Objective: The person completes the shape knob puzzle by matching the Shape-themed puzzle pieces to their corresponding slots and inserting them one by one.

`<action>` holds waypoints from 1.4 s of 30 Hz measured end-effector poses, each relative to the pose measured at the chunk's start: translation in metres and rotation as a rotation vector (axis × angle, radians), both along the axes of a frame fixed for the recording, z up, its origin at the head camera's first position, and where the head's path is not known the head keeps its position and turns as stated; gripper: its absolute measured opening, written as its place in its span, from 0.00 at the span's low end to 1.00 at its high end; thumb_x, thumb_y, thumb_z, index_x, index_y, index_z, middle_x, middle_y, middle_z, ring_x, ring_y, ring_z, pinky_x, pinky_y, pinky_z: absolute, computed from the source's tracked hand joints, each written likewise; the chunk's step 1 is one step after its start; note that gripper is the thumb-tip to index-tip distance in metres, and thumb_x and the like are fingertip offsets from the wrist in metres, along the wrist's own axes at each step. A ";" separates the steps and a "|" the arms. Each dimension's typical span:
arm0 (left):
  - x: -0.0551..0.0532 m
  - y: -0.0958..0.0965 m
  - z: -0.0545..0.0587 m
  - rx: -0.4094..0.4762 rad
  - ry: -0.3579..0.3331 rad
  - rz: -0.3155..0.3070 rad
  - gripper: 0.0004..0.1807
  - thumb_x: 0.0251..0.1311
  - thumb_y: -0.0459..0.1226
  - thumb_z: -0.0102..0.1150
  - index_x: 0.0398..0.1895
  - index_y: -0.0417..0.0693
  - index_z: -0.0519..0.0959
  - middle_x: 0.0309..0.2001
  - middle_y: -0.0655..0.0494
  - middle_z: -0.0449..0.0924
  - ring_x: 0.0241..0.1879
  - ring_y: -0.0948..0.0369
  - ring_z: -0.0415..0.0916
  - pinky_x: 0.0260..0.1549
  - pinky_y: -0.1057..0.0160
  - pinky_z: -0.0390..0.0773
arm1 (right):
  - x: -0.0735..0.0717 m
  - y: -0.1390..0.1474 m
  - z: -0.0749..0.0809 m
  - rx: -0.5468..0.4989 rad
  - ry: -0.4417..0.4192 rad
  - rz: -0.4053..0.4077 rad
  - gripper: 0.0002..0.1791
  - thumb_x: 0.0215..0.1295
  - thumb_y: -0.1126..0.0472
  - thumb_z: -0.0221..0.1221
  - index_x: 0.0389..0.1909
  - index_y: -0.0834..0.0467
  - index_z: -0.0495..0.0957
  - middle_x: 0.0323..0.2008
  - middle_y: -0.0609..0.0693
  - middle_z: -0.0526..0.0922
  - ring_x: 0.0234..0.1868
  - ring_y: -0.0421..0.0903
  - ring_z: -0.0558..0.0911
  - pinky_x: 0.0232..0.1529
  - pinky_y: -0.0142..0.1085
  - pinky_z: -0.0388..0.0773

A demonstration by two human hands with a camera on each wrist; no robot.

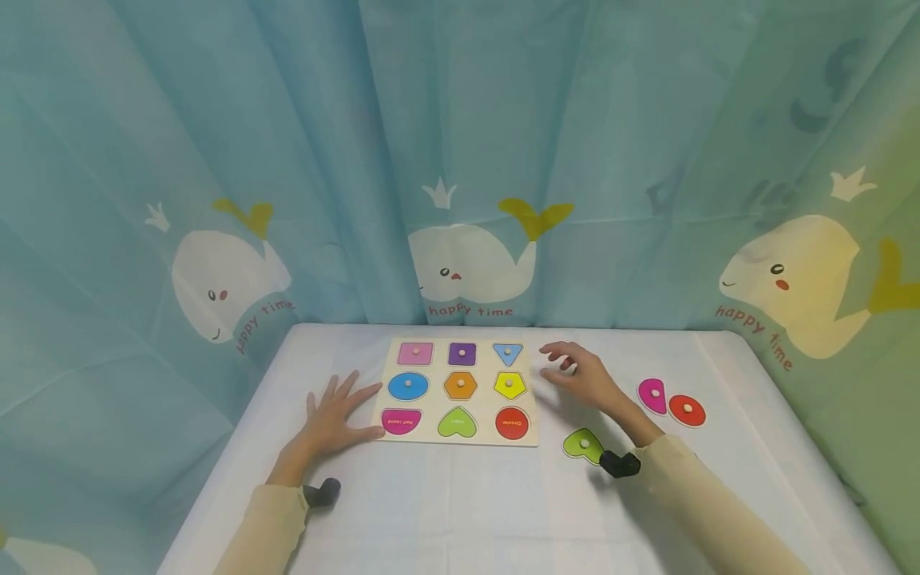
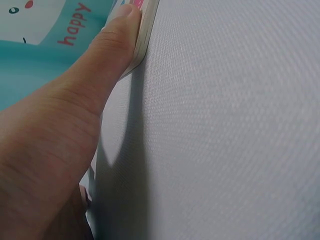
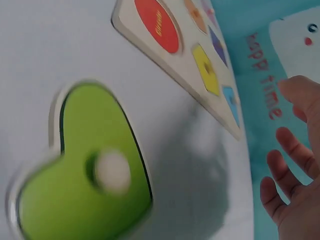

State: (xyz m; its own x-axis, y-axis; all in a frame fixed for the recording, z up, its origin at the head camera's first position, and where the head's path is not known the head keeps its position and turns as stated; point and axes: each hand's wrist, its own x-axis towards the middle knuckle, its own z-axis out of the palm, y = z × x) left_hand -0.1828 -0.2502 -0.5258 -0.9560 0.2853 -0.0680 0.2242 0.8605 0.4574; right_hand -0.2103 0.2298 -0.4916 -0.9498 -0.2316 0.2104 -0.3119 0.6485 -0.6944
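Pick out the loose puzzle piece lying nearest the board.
The loose green heart, lying just off one corner of the board; the loose magenta half circle and red circle lie farther to the right.

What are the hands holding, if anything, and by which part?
Nothing: the left hand only touches the puzzle board at its near-left corner; the right hand is empty.

Board (image 1: pixel 436 386) on table (image 1: pixel 460 511), heart piece (image 1: pixel 576 446) to its right, curtain (image 1: pixel 474 104) behind

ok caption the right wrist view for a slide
A green heart-shaped puzzle piece lies on white cloth, apart from the cream rectangular board; the right hand hovers empty.
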 end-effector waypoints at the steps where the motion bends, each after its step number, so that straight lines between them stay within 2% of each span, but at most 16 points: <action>1: -0.001 0.000 0.000 -0.002 0.000 0.001 0.50 0.51 0.66 0.69 0.77 0.61 0.67 0.81 0.39 0.48 0.78 0.30 0.33 0.64 0.19 0.28 | 0.001 0.006 0.002 0.006 0.005 -0.010 0.23 0.64 0.60 0.71 0.59 0.58 0.80 0.48 0.60 0.84 0.43 0.53 0.81 0.40 0.41 0.79; 6: -0.004 -0.001 -0.003 0.000 0.002 -0.002 0.50 0.51 0.67 0.69 0.77 0.62 0.67 0.81 0.40 0.48 0.78 0.30 0.33 0.64 0.19 0.27 | 0.009 0.033 0.007 0.017 0.052 -0.066 0.24 0.65 0.59 0.71 0.60 0.57 0.79 0.48 0.60 0.85 0.43 0.54 0.82 0.40 0.42 0.80; 12: -0.002 0.000 -0.003 0.003 0.015 -0.011 0.50 0.50 0.66 0.69 0.77 0.61 0.68 0.81 0.38 0.49 0.78 0.29 0.34 0.63 0.18 0.29 | 0.022 0.066 0.012 0.016 0.135 -0.109 0.23 0.65 0.60 0.71 0.59 0.58 0.80 0.45 0.60 0.85 0.41 0.53 0.82 0.41 0.46 0.81; 17: 0.000 0.001 -0.003 0.012 0.016 -0.010 0.50 0.51 0.66 0.69 0.77 0.61 0.68 0.81 0.38 0.48 0.78 0.29 0.33 0.63 0.18 0.28 | 0.035 0.093 0.014 0.046 0.179 -0.159 0.23 0.65 0.60 0.70 0.59 0.58 0.80 0.43 0.58 0.86 0.40 0.52 0.82 0.38 0.40 0.80; 20: 0.000 0.001 -0.001 0.012 0.019 -0.008 0.49 0.51 0.65 0.70 0.76 0.60 0.68 0.81 0.37 0.49 0.77 0.28 0.34 0.63 0.17 0.29 | 0.044 0.108 0.016 0.058 0.173 -0.191 0.23 0.65 0.60 0.70 0.60 0.57 0.79 0.43 0.56 0.86 0.40 0.47 0.81 0.38 0.32 0.79; 24: 0.001 0.001 0.000 0.003 0.019 -0.007 0.50 0.51 0.65 0.70 0.77 0.60 0.68 0.81 0.38 0.49 0.77 0.28 0.34 0.63 0.17 0.29 | 0.053 0.123 0.015 0.078 0.158 -0.231 0.23 0.65 0.60 0.70 0.60 0.56 0.79 0.44 0.56 0.86 0.39 0.36 0.79 0.37 0.25 0.76; 27: 0.001 0.000 -0.001 -0.007 0.019 -0.003 0.50 0.51 0.65 0.70 0.77 0.60 0.67 0.81 0.38 0.48 0.78 0.29 0.34 0.63 0.18 0.29 | 0.056 0.131 0.014 0.086 0.151 -0.248 0.23 0.65 0.60 0.70 0.60 0.58 0.78 0.44 0.58 0.85 0.39 0.29 0.76 0.38 0.26 0.77; 30: 0.001 0.000 -0.001 -0.010 0.018 0.000 0.50 0.51 0.66 0.69 0.77 0.60 0.67 0.81 0.39 0.48 0.78 0.29 0.33 0.64 0.18 0.29 | 0.060 0.137 0.013 0.085 0.139 -0.264 0.24 0.65 0.60 0.70 0.61 0.59 0.78 0.45 0.60 0.85 0.39 0.27 0.74 0.38 0.28 0.77; 33: 0.001 0.000 -0.001 -0.010 0.016 -0.001 0.50 0.51 0.66 0.69 0.77 0.60 0.67 0.81 0.39 0.48 0.78 0.30 0.33 0.64 0.18 0.29 | 0.063 0.141 0.011 0.091 0.122 -0.281 0.24 0.65 0.59 0.70 0.61 0.59 0.78 0.46 0.61 0.85 0.40 0.34 0.76 0.38 0.27 0.77; 38: 0.001 0.000 -0.001 -0.008 0.014 0.000 0.51 0.51 0.66 0.69 0.77 0.60 0.67 0.81 0.39 0.48 0.78 0.29 0.33 0.64 0.18 0.29 | 0.065 0.148 0.006 0.082 0.090 -0.287 0.26 0.66 0.57 0.69 0.63 0.60 0.77 0.48 0.64 0.84 0.45 0.55 0.80 0.37 0.24 0.73; 42: 0.001 0.001 -0.001 -0.012 0.019 -0.001 0.50 0.51 0.66 0.69 0.77 0.60 0.67 0.81 0.39 0.48 0.78 0.29 0.33 0.64 0.18 0.29 | 0.066 0.152 0.000 0.072 0.057 -0.292 0.27 0.67 0.56 0.69 0.64 0.60 0.76 0.50 0.65 0.83 0.48 0.62 0.79 0.37 0.25 0.72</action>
